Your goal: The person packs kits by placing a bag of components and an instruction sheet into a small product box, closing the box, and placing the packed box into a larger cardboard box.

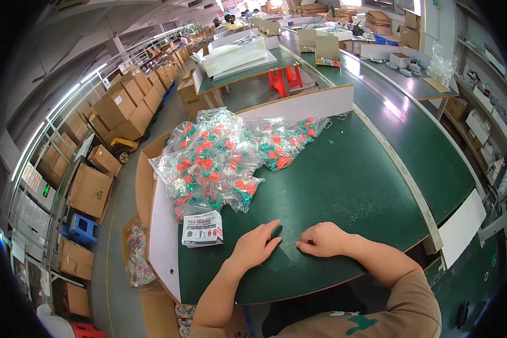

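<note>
Low over the front of the green tabletop (332, 186), my left hand (257, 244) has its thumb and forefinger apart, with nothing visible between them. My right hand (323, 239) is curled, its thumb against the bent fingers; whatever it may pinch is too small or clear to make out. Between both hands lies a faint see-through patch, perhaps a flat clear plastic bag (289, 243). Left of my left hand sits a stack of printed cards (203, 228). Behind it rises a heap of clear bags (208, 163) holding red-orange and green pieces.
A white board (304, 107) edges the table at the back, and a pale rail (397, 163) runs along its right. An open carton (138, 253) with more bags stands below the left edge. Cartons (124, 107) line the aisle; a red stool (285, 81) stands beyond.
</note>
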Demonstrator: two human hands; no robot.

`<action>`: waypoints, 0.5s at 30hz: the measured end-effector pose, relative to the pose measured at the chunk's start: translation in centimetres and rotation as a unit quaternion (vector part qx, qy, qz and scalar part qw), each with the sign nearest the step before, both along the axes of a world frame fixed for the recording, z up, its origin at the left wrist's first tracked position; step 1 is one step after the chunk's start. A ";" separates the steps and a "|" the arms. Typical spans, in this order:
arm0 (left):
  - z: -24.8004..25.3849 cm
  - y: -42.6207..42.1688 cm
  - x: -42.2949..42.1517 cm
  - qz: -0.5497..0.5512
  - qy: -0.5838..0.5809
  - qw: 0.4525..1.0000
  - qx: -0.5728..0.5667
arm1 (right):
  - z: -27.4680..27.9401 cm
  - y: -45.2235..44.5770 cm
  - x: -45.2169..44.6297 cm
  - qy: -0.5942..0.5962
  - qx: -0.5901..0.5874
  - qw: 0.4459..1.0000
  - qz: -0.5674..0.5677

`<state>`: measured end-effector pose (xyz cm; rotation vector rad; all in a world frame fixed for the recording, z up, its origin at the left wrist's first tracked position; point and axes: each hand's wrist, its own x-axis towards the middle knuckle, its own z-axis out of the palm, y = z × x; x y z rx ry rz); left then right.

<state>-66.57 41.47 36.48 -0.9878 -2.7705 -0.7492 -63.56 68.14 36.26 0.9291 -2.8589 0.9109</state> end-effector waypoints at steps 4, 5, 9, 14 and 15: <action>-0.6 -0.2 -0.2 -0.015 0.012 1.000 -0.001 | 0.1 0.0 0.0 -0.004 0.003 1.000 0.001; -0.4 -0.1 0.0 -0.009 0.008 1.000 -0.003 | 0.1 0.0 0.0 -0.005 0.003 1.000 0.001; 0.4 0.2 0.1 0.011 -0.010 1.000 -0.006 | 0.2 0.0 0.0 -0.009 0.005 1.000 0.001; -0.5 -0.3 -0.1 -0.006 0.002 1.000 -0.013 | 0.4 -0.1 0.0 -0.014 0.006 1.000 0.002; -0.5 -0.3 -0.1 -0.006 0.002 1.000 -0.013 | 0.3 -0.1 0.0 -0.012 0.005 1.000 0.002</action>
